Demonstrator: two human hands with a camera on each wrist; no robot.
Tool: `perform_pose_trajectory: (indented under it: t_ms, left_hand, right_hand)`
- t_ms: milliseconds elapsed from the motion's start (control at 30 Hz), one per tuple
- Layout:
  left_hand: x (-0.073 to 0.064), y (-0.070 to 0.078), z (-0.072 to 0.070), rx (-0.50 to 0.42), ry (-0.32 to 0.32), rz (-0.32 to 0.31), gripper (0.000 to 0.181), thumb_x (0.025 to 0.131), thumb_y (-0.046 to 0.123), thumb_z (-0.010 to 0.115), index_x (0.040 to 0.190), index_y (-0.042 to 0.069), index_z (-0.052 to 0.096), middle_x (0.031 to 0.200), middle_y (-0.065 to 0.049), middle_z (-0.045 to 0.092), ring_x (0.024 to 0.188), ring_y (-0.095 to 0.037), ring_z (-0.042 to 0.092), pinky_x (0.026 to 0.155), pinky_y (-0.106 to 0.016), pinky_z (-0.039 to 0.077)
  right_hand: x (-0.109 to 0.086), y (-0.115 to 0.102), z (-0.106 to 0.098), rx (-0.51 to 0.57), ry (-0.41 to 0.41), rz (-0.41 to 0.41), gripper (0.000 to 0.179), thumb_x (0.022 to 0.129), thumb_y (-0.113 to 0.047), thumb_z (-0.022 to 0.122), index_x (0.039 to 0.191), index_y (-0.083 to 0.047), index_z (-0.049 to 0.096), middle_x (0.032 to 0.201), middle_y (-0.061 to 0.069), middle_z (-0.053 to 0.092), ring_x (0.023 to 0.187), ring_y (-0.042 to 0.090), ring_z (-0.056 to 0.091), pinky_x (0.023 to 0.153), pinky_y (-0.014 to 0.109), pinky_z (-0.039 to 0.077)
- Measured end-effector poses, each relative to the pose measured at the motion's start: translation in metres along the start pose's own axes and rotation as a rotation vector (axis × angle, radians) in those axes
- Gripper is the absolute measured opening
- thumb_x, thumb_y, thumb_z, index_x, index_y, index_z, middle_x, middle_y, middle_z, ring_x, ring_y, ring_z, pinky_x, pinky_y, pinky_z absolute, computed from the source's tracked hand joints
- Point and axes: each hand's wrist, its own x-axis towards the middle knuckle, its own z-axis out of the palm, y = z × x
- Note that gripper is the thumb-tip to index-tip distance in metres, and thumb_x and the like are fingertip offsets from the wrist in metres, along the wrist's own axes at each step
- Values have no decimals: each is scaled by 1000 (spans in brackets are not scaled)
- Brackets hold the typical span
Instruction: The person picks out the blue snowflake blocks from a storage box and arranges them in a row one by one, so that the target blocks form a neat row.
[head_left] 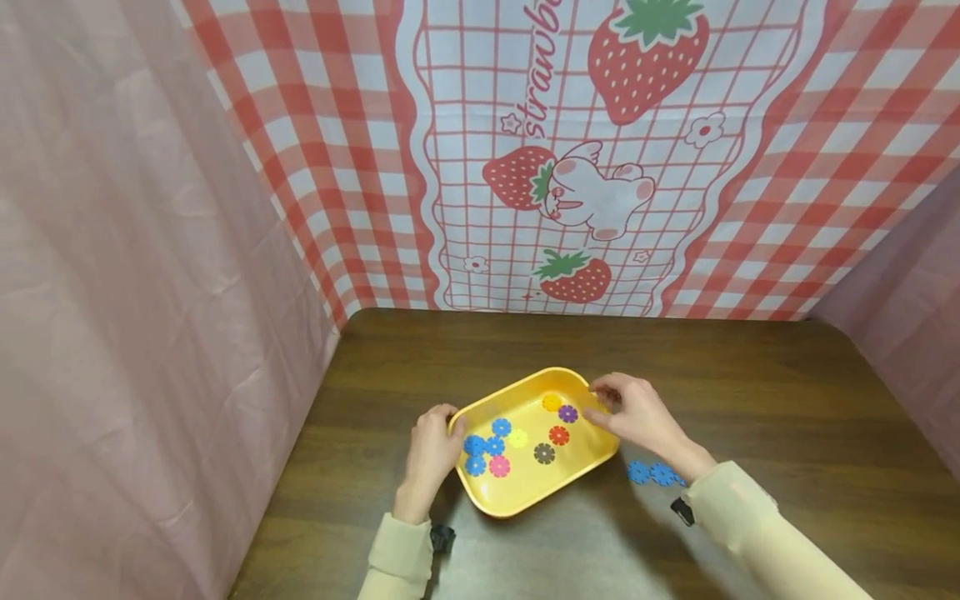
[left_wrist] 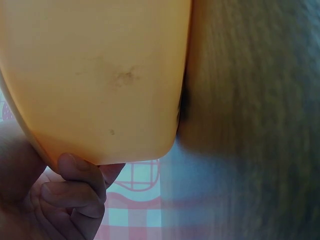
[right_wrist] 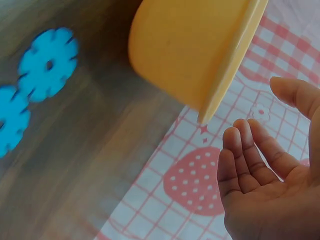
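Note:
A yellow plastic tray [head_left: 528,492] lies at an angle on the table between the hands. My left hand [head_left: 433,450] grips its left end, thumb over the rim and fingers curled at the outer wall [left_wrist: 100,90]. My right hand [right_wrist: 270,175] is beside the tray's right end, apart from the rim, fingers spread from the thumb and holding nothing. Inside lie notched discs: several blue ones [head_left: 476,465] to the left, plus pink [head_left: 499,466], pale yellow [head_left: 517,438], brown-grey [head_left: 544,453], red [head_left: 558,435], purple [head_left: 567,413] and orange-yellow [head_left: 552,402].
Blue notched discs [head_left: 639,472] lie on the brown wooden table [head_left: 795,433], right of the tray and partly under the right forearm. A red-checked strawberry cloth [head_left: 480,167] hangs behind the table. Pink curtains [head_left: 150,292] flank it.

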Motion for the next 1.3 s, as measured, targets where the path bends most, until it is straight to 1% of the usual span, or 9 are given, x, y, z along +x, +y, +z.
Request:
perform_pose_trajectory:
  t_ms: [100,233,367,533,767,833,1000,1200,1300]
  left_hand:
    - [0,0,0,4,5,4,12,91,11,71,93,0,71,91,-13,69,78,-29,66,70,-43,54]
    - [1,0,0,6,3,5,11,91,11,70,93,0,70,90,-13,69,78,-28,65,70,-43,54]
    - [0,-1,1,5,1,0,10,91,11,70,92,0,70,89,-12,69,76,-27,65,69,-42,54]
    - [0,0,0,0,-5,-2,10,91,11,70,91,1,70,89,-11,68,75,-26,64,68,-41,53]
    - [0,1,0,6,2,1,11,90,11,71,91,1,70,89,-12,69,76,-27,65,68,-42,54]
    - [0,1,-1,5,0,-3,11,91,12,70,92,1,70,89,-12,69,76,-27,65,68,-42,54]
    - [1,1,-1,-3,-21,-24,13,92,14,69,93,1,70,89,-11,68,75,-25,64,68,-40,54]
    - [1,1,-1,-2,-15,-16,12,92,14,70,93,2,71,90,-11,69,76,-26,65,68,-41,54]
    - [1,0,-1,-4,-17,-18,13,92,14,70,93,2,71,91,-11,69,77,-26,65,69,-41,54]
  right_hand:
    - [7,-5,9,18,-12,-3,35,78,-16,84,105,2,70,91,11,66,79,20,57,73,38,51]
    - [16,-12,21,46,-42,3,37,79,-17,84,106,3,70,90,10,65,81,24,57,73,37,49]
    - [23,-18,35,87,-66,-17,36,78,-16,85,104,4,70,87,11,65,78,27,59,69,32,49]
    - [28,-22,52,148,-67,-27,34,77,-14,85,101,5,69,83,12,66,74,26,60,65,28,48]
    - [33,-28,70,197,-88,7,33,75,-16,86,100,1,71,85,7,66,77,16,58,70,29,49]
    - [35,-30,74,201,-94,13,33,75,-16,87,99,-1,71,85,5,66,78,17,59,70,29,49]
    - [36,-37,82,218,-130,31,33,75,-16,87,100,0,72,87,7,68,81,21,61,74,31,49]
    - [39,-39,95,206,-160,57,30,76,-14,86,99,0,72,87,6,68,80,16,60,76,33,51]
    - [40,-38,103,204,-165,77,30,75,-11,86,98,0,71,87,7,68,80,17,61,77,33,51]
